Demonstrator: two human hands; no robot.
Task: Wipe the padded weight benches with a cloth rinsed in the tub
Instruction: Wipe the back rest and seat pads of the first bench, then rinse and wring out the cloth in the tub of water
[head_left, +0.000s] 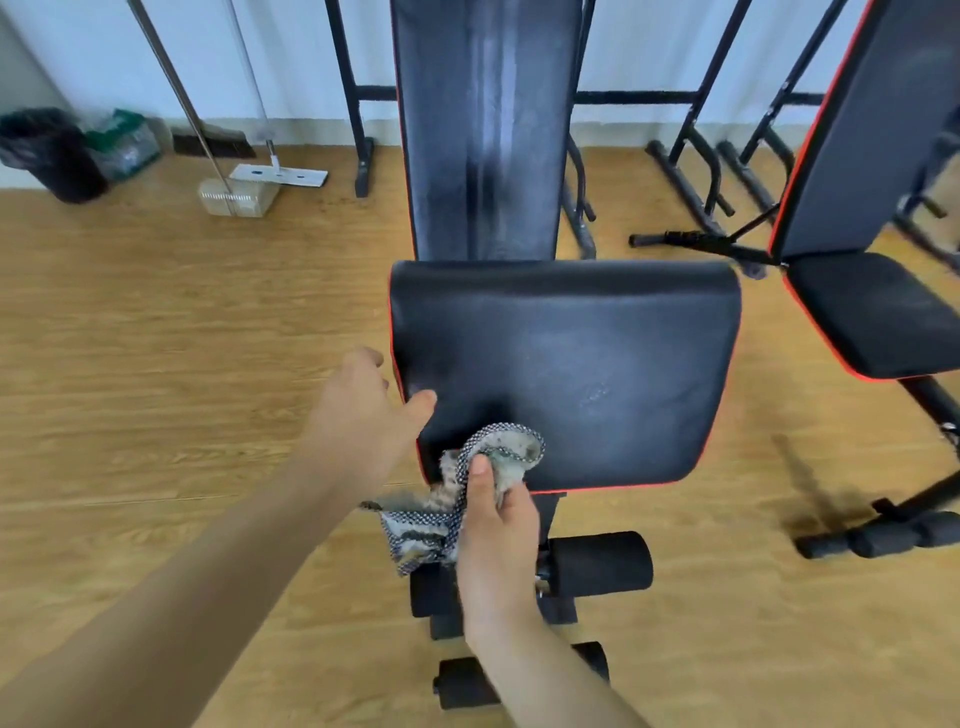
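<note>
Right hand (496, 519): grips the bunched cloth (511, 449), thumb on top.
Cloth: on the near left corner of the seat pad (597, 364), one end hanging below the edge.
Left hand (363, 415): fingers relaxed, thumb touching the pad's left edge.
Back pad (483, 130): raised behind the seat, pale streaks down its middle.

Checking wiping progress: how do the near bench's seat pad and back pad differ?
The back pad is long and narrow, with a pale streak down its middle. The seat pad is wider and shorter; the cloth in the right hand touches its near edge. Both are black, red-trimmed.
</note>
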